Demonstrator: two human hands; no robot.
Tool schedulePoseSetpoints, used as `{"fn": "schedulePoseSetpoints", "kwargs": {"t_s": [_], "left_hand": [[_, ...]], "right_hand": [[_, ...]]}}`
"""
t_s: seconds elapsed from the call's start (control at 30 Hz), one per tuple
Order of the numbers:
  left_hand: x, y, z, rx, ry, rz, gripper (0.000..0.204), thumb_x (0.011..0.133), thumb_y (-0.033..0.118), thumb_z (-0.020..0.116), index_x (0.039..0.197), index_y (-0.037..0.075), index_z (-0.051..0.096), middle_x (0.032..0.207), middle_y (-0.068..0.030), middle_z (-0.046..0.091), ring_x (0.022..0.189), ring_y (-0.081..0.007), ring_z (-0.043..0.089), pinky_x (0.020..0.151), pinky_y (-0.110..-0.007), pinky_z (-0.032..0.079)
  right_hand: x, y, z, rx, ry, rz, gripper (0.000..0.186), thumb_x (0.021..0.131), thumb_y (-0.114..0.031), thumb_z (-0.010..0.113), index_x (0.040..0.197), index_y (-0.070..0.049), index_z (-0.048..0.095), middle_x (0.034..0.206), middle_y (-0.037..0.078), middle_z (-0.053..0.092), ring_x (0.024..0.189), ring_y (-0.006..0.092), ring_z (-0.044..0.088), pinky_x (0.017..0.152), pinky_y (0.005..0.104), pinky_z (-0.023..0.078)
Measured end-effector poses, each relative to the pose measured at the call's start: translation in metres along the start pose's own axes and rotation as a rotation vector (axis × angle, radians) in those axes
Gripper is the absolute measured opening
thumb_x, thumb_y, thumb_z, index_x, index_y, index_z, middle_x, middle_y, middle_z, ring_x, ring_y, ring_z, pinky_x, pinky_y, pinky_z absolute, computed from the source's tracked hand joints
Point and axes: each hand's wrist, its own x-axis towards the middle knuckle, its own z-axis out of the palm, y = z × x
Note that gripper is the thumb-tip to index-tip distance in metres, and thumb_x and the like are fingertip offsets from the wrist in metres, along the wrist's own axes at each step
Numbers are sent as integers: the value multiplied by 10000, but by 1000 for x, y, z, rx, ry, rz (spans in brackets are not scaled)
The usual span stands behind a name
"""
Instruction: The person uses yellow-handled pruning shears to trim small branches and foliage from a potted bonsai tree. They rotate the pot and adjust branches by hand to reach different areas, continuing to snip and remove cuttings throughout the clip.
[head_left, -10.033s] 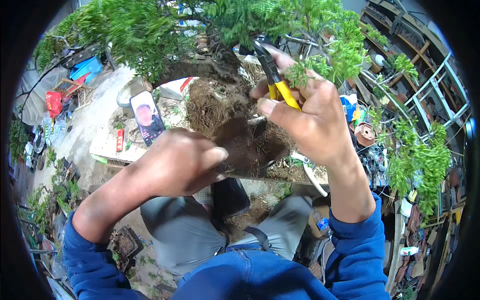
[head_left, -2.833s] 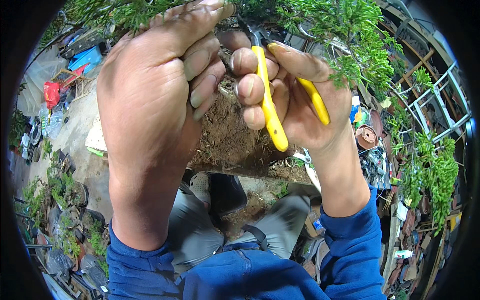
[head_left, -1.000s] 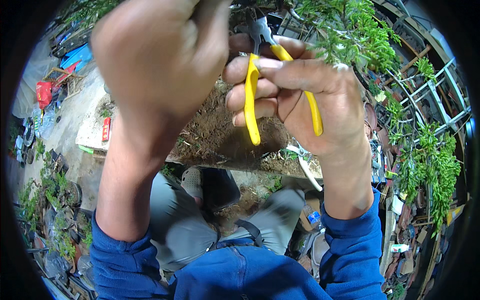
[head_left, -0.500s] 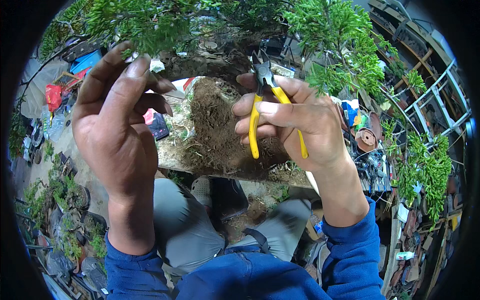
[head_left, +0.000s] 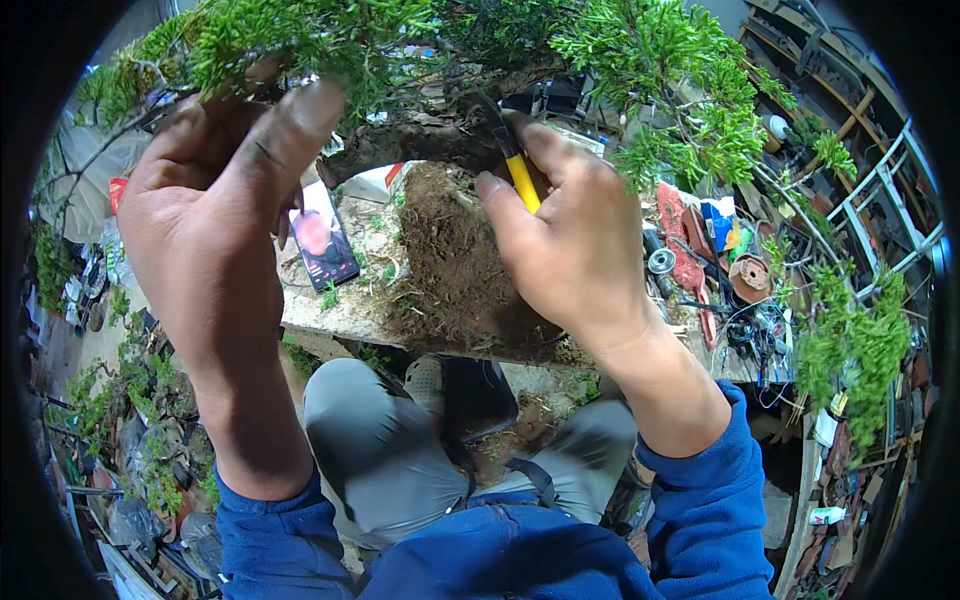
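Green needle-like conifer foliage [head_left: 650, 70] spreads across the top of the head view, with a dark trunk [head_left: 415, 147] beneath it. My left hand [head_left: 215, 240] is raised into the foliage at the upper left. Its fingers curl and its thumb is blurred; the sprigs hide whatever lies between the tips. My right hand [head_left: 585, 250] is wrapped round yellow-handled cutting pliers [head_left: 520, 180], whose dark jaws point up toward the trunk. Below and between both hands lies a brown heap of soil and roots [head_left: 450, 255].
A worktop [head_left: 340, 315] carries the soil and a phone [head_left: 322, 240]. On its right are a red brush-like tool [head_left: 680, 240], a clay pot [head_left: 748, 278] and tangled cables. A metal ladder [head_left: 880, 190] leans at the far right. Branches hang on both sides.
My right hand has turned and moved up with the pliers toward the trunk. My left hand has shifted left and a little up into the foliage, uncovering the phone.
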Motion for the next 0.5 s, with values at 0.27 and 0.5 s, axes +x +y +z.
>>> {"fn": "schedulePoseSetpoints", "kwargs": {"t_s": [0.27, 0.5], "left_hand": [[-12, -3, 2, 181, -140, -53, 231, 831, 103, 867, 972, -58, 779, 792, -38, 728, 710, -70, 625, 664, -215, 488], [-8, -10, 3, 105, -71, 21, 167, 905, 88, 792, 878, -65, 730, 705, -21, 687, 605, -55, 561, 582, -224, 440]], "right_hand": [[8, -4, 10, -65, 153, -49, 326, 862, -192, 733, 1114, 10, 690, 1050, 194, 701, 971, 386, 690, 855, 455, 550], [6, 1, 24, -50, 296, -146, 278, 836, -136, 746, 1042, 33, 669, 1023, 193, 676, 928, 383, 674, 820, 462, 545]]}}
